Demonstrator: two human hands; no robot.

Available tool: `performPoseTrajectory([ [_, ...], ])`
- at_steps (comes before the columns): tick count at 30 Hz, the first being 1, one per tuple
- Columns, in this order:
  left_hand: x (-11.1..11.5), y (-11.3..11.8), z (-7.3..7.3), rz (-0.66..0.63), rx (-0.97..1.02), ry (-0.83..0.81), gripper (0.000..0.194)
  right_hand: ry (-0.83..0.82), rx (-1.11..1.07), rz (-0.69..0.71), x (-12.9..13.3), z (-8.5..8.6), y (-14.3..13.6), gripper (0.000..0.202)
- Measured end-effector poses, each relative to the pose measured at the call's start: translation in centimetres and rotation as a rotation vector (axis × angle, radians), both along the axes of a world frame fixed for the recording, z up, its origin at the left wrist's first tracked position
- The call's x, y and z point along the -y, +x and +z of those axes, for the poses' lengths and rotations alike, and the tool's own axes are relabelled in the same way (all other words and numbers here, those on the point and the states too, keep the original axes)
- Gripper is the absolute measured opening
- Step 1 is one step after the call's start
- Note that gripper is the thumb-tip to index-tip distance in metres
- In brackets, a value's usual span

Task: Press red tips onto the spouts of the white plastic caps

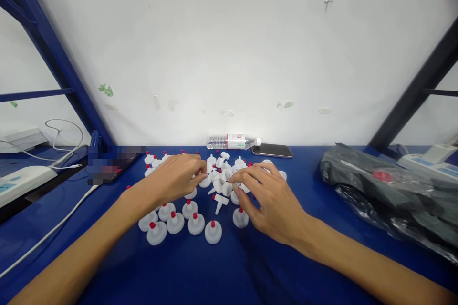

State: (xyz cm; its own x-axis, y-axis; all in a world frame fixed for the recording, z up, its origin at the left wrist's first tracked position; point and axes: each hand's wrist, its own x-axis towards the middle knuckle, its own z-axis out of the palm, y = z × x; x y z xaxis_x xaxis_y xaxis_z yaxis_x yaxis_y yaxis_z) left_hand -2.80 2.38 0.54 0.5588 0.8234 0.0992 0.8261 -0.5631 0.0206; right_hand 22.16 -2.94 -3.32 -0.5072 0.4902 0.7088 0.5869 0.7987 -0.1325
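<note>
White plastic nozzle caps (213,232), many with small red tips, are spread over the blue table (214,276). Several of them stand upright on their round bases at the front left. My left hand (182,176) hovers over the left part of the pile, thumb and fingers curled together; whatever they may hold is hidden. At the pile's right side my right hand (268,195) has thumb and index fingertip brought close on a white nozzle cap (227,189), its other fingers reaching over more caps. A tipped-over nozzle cap (221,202) lies between the hands.
Against the wall lies a clear water bottle (234,141), with a phone (272,151) beside it. Black plastic bags (386,190) rest on the right. Far left are a dark device (118,164) on a white cable (53,228) and a power strip (25,181).
</note>
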Motion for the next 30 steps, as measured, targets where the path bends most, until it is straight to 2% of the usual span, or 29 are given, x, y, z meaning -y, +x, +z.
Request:
performPoseTrajectory([
  [2,0.3,0.1,0.7,0.013,0.065,0.044,0.024,0.007,-0.003,-0.020,0.1,0.0,0.1,0.019],
  [4,0.8,0.5,1.4,-0.005,0.208,0.057,0.023,0.025,-0.005,-0.051,0.1,-0.1,0.1,0.031],
  [7,2.0,1.7,1.9,-0.048,0.484,-0.069,0.027,0.052,0.010,-0.072,0.0,-0.3,0.2,0.052],
  [10,2.9,3.0,1.6,-0.078,0.682,-0.238,0.027,0.084,0.022,-0.050,-0.1,-0.5,0.2,0.040],
  [13,3.0,3.4,1.4,-0.102,0.742,-0.299,0.025,0.128,0.007,-0.048,-0.2,-0.5,0.2,0.028],
  [16,2.5,2.7,1.5,-0.079,0.630,-0.193,0.027,0.133,-0.014,-0.083,-0.3,-0.5,0.3,0.024],
  [19,1.8,1.6,1.3,-0.090,0.375,-0.099,0.027,0.103,-0.012,-0.105,-0.3,-0.4,0.3,0.024],
  [23,1.2,0.8,0.6,-0.141,0.163,-0.189,0.014,0.085,-0.014,-0.093,-0.3,-0.4,0.1,0.024],
  [30,0.8,0.9,-0.5,-0.144,0.089,-0.221,0.013,0.101,-0.032,-0.071,0.1,-0.3,0.0,0.025],
])
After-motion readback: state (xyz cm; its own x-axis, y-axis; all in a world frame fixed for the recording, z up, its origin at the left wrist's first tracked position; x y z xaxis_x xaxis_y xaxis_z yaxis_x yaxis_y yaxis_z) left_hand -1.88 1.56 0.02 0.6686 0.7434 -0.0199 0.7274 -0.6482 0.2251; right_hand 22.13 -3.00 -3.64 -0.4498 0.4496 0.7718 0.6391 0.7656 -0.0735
